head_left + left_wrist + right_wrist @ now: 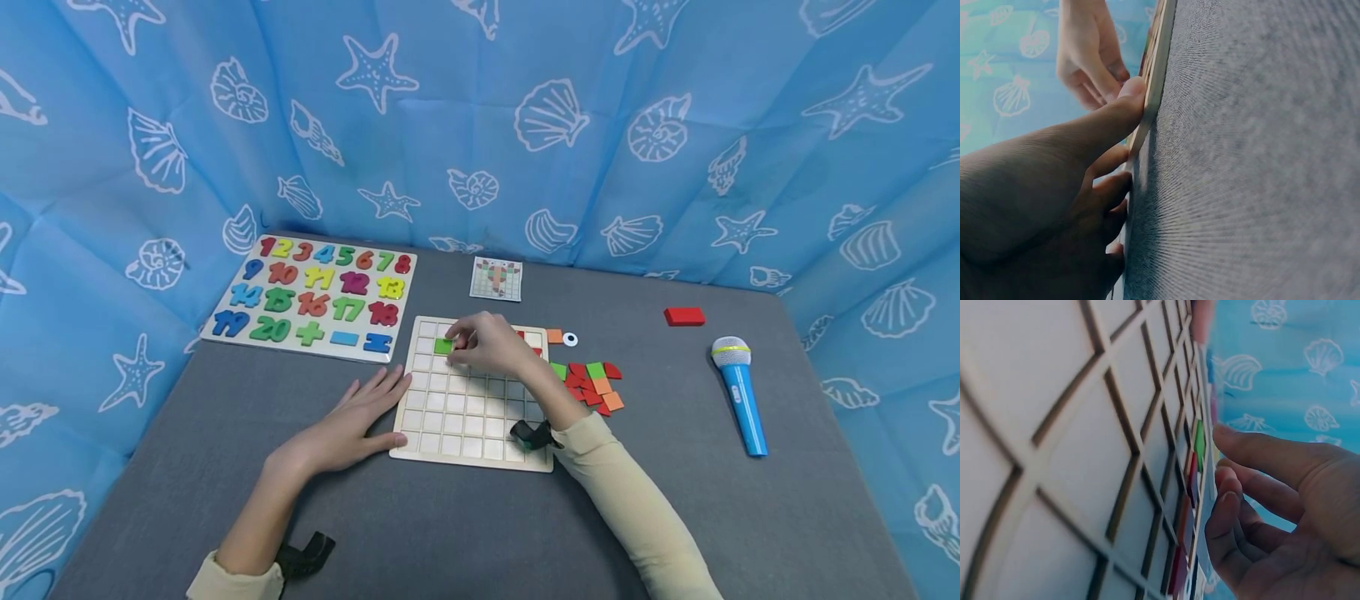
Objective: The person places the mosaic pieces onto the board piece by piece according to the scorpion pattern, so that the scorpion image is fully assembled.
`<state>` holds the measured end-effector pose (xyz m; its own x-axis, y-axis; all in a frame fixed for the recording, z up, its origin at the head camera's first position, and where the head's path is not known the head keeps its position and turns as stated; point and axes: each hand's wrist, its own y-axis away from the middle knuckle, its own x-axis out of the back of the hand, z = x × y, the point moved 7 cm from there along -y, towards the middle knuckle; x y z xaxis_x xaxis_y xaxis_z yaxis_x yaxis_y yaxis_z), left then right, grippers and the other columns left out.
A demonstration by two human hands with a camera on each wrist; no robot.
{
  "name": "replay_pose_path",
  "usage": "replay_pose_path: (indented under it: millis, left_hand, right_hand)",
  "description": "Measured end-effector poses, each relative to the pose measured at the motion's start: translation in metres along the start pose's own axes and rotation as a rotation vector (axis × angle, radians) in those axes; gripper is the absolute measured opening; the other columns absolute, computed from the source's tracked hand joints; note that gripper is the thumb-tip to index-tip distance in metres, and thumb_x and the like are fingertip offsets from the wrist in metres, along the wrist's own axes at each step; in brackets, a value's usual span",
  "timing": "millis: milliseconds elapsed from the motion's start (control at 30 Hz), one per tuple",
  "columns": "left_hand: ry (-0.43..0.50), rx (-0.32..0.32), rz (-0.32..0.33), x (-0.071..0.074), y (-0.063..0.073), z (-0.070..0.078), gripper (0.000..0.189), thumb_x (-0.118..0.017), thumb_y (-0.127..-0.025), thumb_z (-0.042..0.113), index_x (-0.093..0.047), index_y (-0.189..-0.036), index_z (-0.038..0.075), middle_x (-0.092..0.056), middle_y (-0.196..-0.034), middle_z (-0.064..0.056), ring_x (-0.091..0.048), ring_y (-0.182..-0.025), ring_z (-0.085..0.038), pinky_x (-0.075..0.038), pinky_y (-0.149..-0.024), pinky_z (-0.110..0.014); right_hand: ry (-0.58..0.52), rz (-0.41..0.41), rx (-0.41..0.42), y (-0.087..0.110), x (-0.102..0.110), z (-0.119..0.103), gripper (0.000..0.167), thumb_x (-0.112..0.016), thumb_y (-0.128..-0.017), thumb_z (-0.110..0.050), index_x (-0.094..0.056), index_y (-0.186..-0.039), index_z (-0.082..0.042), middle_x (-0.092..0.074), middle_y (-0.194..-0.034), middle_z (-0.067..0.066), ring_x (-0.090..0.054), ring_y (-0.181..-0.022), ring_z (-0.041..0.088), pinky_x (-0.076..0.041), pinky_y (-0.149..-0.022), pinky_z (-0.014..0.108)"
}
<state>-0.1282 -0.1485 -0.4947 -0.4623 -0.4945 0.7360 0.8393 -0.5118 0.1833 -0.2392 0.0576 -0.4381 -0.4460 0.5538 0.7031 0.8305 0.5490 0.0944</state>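
Note:
A pale wooden grid board lies on the grey table. My left hand rests flat beside its left side, fingers spread, the thumb on the board's edge; the left wrist view shows that thumb at the rim. Over the upper part of the board is my right hand, bent at the fingers, beside a green square tile set in the grid. In the right wrist view the right hand shows no piece between thumb and fingers. Red tiles lie in the grid near it, partly hidden from the head view.
Loose red, green and orange tiles lie right of the board, with an orange square and an eye disc above. A pattern card, number puzzle, red block and blue toy microphone surround it.

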Motion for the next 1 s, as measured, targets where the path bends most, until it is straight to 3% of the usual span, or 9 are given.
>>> replay_pose_path:
  millis: [200, 400, 567, 700, 1000]
  left_hand:
    - [0.010, 0.024, -0.016, 0.000, 0.000, 0.000, 0.091, -0.073, -0.102, 0.047, -0.024, -0.174, 0.020, -0.017, -0.184, -0.009, -0.009, -0.173, -0.038, -0.004, -0.136, -0.071]
    - [0.008, -0.006, 0.004, 0.001, 0.001, 0.004, 0.092, -0.073, -0.101, 0.051, -0.026, -0.174, 0.019, -0.020, -0.183, -0.013, -0.012, -0.172, -0.043, -0.006, -0.134, -0.075]
    - [0.030, -0.051, 0.026, 0.005, 0.003, 0.009, 0.091, -0.070, -0.101, 0.058, -0.029, -0.174, 0.019, -0.024, -0.181, -0.018, -0.015, -0.169, -0.048, -0.009, -0.129, -0.081]
    - [0.014, -0.067, 0.038, 0.003, 0.002, 0.004, 0.091, -0.067, -0.102, 0.061, -0.027, -0.174, 0.023, -0.024, -0.182, -0.015, -0.016, -0.170, -0.045, -0.010, -0.129, -0.080]
    - [0.034, -0.092, 0.036, 0.003, 0.003, 0.005, 0.090, -0.068, -0.103, 0.057, -0.027, -0.174, 0.021, -0.022, -0.182, -0.017, -0.014, -0.171, -0.044, -0.007, -0.128, -0.082]
  right_hand:
    - [-0.089, 0.021, -0.018, 0.019, 0.017, 0.012, 0.028, -0.083, -0.096, -0.012, -0.079, -0.122, -0.001, -0.078, -0.095, 0.008, -0.070, -0.081, 0.012, -0.057, -0.077, 0.026]
    - [-0.127, 0.072, -0.019, 0.045, 0.040, 0.030, 0.024, -0.082, -0.096, -0.011, -0.080, -0.117, 0.000, -0.077, -0.094, 0.009, -0.069, -0.083, 0.015, -0.057, -0.077, 0.025]
    - [-0.100, 0.110, -0.063, 0.069, 0.060, 0.050, 0.019, -0.081, -0.096, -0.009, -0.080, -0.113, -0.001, -0.077, -0.094, 0.009, -0.067, -0.084, 0.016, -0.056, -0.075, 0.024]
    - [-0.057, 0.125, -0.098, 0.087, 0.072, 0.066, 0.017, -0.079, -0.097, -0.008, -0.080, -0.113, -0.001, -0.078, -0.096, 0.010, -0.068, -0.085, 0.017, -0.056, -0.076, 0.023]
    - [0.045, 0.095, -0.205, 0.119, 0.086, 0.098, 0.014, -0.080, -0.096, -0.006, -0.080, -0.109, 0.000, -0.079, -0.097, 0.012, -0.068, -0.085, 0.015, -0.056, -0.073, 0.021]
